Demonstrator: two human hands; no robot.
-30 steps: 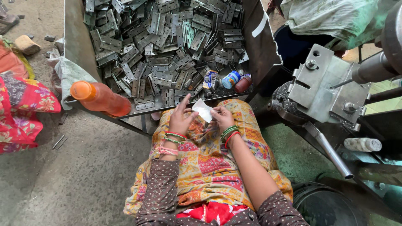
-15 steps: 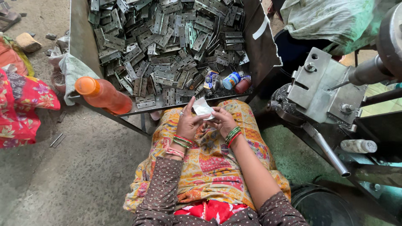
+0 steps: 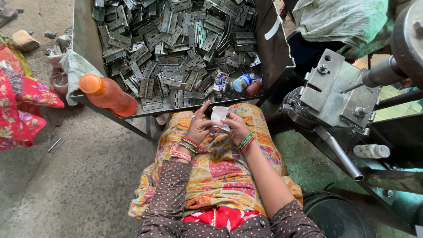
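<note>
Over my lap, both hands hold a small clear plastic packet point(image 3: 219, 115). My left hand point(image 3: 198, 128) pinches its left side, and my right hand point(image 3: 236, 127) grips its right side and bottom. Bangles circle both wrists. Just beyond my hands stands a metal tray point(image 3: 86, 42) heaped with several grey metal hinges point(image 3: 176, 53). My lap is covered by a yellow patterned cloth point(image 3: 220, 172).
An orange plastic bottle point(image 3: 108, 94) lies on the tray's near left corner. Small containers point(image 3: 241, 82) sit at the tray's near right. A metal press machine point(image 3: 339, 92) with a long lever stands to my right. Red flowered cloth point(image 3: 17, 110) lies on the concrete floor at left.
The packet has turned more upright between my hands, and my hands have shifted slightly closer together. The view has tilted a little.
</note>
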